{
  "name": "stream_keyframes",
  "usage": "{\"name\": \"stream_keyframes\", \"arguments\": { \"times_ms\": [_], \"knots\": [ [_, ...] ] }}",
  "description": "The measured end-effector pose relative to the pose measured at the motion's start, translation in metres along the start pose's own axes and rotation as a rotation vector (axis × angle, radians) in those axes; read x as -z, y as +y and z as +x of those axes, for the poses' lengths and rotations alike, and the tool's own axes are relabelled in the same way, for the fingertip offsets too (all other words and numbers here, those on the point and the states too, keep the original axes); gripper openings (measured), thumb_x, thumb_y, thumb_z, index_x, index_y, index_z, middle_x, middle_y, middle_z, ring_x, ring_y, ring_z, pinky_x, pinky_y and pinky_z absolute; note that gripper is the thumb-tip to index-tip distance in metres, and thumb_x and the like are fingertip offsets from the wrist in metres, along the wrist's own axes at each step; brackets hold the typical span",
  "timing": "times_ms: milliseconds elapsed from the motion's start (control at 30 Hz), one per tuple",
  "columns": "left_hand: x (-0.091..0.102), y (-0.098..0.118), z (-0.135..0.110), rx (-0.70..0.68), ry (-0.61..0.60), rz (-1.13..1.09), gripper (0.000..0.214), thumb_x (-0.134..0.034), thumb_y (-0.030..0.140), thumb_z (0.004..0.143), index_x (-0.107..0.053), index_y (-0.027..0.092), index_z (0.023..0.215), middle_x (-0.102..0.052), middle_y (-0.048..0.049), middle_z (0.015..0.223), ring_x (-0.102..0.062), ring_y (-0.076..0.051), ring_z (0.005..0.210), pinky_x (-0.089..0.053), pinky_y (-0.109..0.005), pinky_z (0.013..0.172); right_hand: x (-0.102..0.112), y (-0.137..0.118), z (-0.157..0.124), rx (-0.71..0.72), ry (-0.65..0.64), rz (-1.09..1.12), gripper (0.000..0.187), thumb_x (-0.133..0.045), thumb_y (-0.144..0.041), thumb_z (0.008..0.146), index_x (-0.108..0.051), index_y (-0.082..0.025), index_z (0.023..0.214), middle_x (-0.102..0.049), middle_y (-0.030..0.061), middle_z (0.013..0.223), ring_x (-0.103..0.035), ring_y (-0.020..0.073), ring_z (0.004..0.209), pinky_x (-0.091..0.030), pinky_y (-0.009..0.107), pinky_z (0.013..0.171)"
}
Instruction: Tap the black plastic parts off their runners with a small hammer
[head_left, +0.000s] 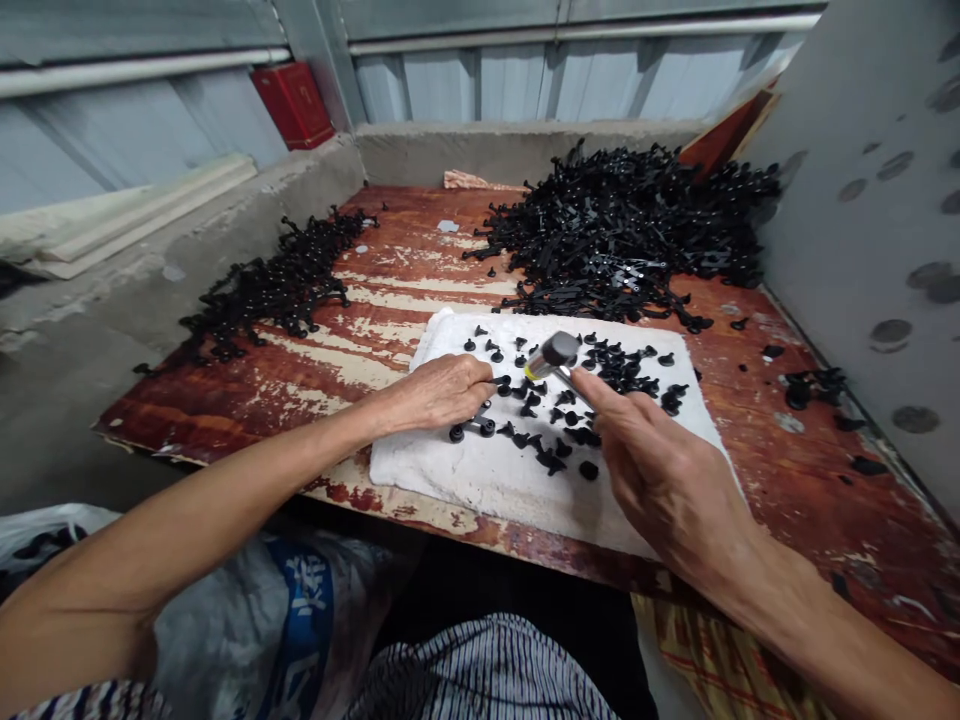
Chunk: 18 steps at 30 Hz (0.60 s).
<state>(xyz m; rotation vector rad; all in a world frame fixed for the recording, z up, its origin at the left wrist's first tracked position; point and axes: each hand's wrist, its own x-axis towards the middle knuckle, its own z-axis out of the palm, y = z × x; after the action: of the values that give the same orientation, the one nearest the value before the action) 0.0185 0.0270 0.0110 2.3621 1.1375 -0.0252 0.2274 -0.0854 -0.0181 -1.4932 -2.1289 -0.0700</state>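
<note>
My right hand point(651, 462) is closed round the handle of a small hammer point(553, 355), whose grey head hangs over a white foam pad point(465, 470). My left hand point(441, 392) rests on the pad with its fingers curled, pinching a small black plastic part point(472, 427) against it. Several small black caps point(600, 375) lie scattered on the pad between and beyond both hands.
The pad lies on a worn red wooden board point(360, 290). A big heap of black plastic parts point(637, 225) fills the far right, a smaller heap point(277, 285) the far left. A grey wall point(862, 200) closes the right side. A plastic bag point(247, 620) sits below left.
</note>
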Motion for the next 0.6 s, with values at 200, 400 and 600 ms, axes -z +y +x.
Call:
{"name": "stream_keyframes", "arguments": {
  "times_ms": [200,400,600],
  "knots": [
    [-0.002,0.0,-0.001,0.036,0.01,-0.048,0.027,-0.04,0.02,0.088,-0.035,0.02,0.061,-0.039,0.0034,0.055,-0.035,-0.01,0.051,-0.023,-0.027,0.054,-0.008,-0.012,0.018,0.007,-0.007,-0.099,0.05,-0.033,-0.011,0.091,-0.046,-0.017,0.139,-0.058,0.0043,0.08,-0.051,0.0125,0.053,-0.041,0.023,0.044],
    [-0.004,-0.003,0.0,0.024,0.008,-0.051,0.028,-0.04,0.019,0.088,-0.034,0.02,0.06,-0.037,0.0037,0.054,-0.035,-0.01,0.05,-0.023,-0.027,0.053,-0.004,-0.013,0.018,0.025,0.011,-0.069,0.053,-0.035,-0.01,0.088,-0.047,-0.02,0.139,-0.058,0.0042,0.08,-0.049,0.0121,0.052,-0.04,0.022,0.045],
    [-0.006,-0.006,0.0,-0.01,0.011,-0.075,0.03,-0.04,0.02,0.088,-0.033,0.021,0.059,-0.038,0.0033,0.054,-0.035,-0.01,0.05,-0.023,-0.028,0.053,-0.003,-0.013,0.021,0.03,-0.069,-0.157,0.053,-0.036,-0.009,0.084,-0.054,-0.017,0.134,-0.06,0.0052,0.079,-0.043,0.0118,0.044,-0.036,0.023,0.039]
  ]
}}
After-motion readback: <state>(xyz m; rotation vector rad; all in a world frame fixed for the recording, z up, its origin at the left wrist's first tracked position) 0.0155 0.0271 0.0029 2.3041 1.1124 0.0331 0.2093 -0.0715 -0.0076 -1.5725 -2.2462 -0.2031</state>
